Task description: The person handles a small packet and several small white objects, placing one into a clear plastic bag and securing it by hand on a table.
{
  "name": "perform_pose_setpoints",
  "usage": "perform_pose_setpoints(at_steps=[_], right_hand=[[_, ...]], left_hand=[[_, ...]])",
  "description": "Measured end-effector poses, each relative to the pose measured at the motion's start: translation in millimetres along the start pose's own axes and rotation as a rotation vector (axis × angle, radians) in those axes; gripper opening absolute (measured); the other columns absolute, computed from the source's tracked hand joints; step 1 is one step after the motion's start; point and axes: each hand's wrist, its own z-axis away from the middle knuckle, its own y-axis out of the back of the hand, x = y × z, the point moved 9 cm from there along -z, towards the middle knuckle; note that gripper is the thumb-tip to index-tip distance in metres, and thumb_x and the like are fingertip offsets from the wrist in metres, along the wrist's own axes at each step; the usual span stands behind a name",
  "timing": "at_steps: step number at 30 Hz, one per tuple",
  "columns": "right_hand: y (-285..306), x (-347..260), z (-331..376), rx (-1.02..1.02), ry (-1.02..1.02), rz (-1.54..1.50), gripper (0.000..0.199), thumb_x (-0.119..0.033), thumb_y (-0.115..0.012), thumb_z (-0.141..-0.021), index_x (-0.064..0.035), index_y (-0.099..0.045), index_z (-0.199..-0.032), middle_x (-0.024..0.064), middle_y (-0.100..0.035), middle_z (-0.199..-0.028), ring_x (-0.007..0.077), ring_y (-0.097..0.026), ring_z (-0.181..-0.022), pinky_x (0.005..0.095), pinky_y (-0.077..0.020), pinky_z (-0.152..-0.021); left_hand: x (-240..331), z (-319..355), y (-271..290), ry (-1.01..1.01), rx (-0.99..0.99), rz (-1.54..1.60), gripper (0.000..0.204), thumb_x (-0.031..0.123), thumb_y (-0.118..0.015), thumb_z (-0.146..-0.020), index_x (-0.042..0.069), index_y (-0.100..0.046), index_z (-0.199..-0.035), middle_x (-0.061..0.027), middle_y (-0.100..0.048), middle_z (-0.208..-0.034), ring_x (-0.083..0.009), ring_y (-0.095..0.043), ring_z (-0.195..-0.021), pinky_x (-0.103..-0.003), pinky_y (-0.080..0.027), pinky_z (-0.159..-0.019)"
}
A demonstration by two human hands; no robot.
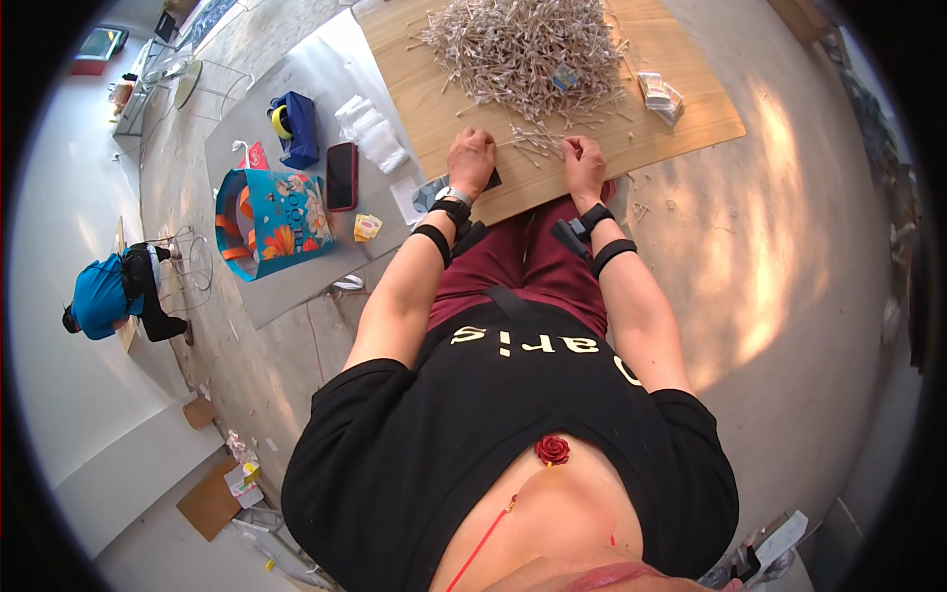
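A big heap of cotton swabs (523,49) covers the far part of a wooden board (691,123). A few loose cotton swabs (535,140) lie scattered at the heap's near edge, between my hands. My left hand (472,163) rests at the board's near left part, fingers curled and closed; whatever they hold, if anything, is hidden. My right hand (584,168) is closed in a pinch beside the loose swabs, its fingertips close to their ends. Whether it grips any swab I cannot make out. A small blue-and-yellow packet (564,78) sits on the heap.
Small white packs (660,97) lie on the board's right. On the grey table at left are a blue tape dispenser (294,128), a phone (341,178), white plastic wrap (373,135), a floral bag (281,222) and a yellow packet (367,228). Another person (113,291) bends over farther left.
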Motion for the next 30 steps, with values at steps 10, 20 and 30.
perform_pose_setpoints(at_steps=[10,20,30], right_hand=[[-2.5,-20.8,29.8,-0.191,0.099,-0.075,0.011,-0.015,-0.073,-0.092,-0.0063,-0.074,-0.098,0.0098,-0.066,-0.088,0.0265,-0.065,-0.081,0.0379,-0.0518,-0.074],[-11.2,-49.0,56.5,-0.292,0.421,0.192,0.011,-0.018,-0.077,-0.086,-0.0101,-0.074,-0.092,0.009,-0.067,-0.094,0.0308,-0.065,-0.091,0.0431,-0.0507,-0.08],[-27.5,-27.6,30.5,-0.264,0.234,0.286,0.012,-0.019,-0.074,-0.087,-0.01,-0.071,-0.093,0.0109,-0.067,-0.096,0.0338,-0.066,-0.095,0.0458,-0.0518,-0.084]], left_hand=[[44.5,51.3,2.2,-0.298,-0.082,0.033,0.007,0.015,-0.075,-0.084,0.01,-0.07,-0.088,-0.0081,-0.065,-0.094,-0.0301,-0.063,-0.097,-0.041,-0.05,-0.085],[32.2,60.2,5.8,-0.173,-0.094,0.118,0.015,0.013,-0.078,-0.082,0.008,-0.07,-0.092,-0.0096,-0.064,-0.094,-0.0308,-0.064,-0.092,-0.042,-0.052,-0.082],[37.5,45.9,1.6,-0.232,-0.066,0.092,0.013,0.011,-0.076,-0.082,0.008,-0.071,-0.094,-0.012,-0.063,-0.098,-0.0327,-0.062,-0.096,-0.043,-0.051,-0.085]])
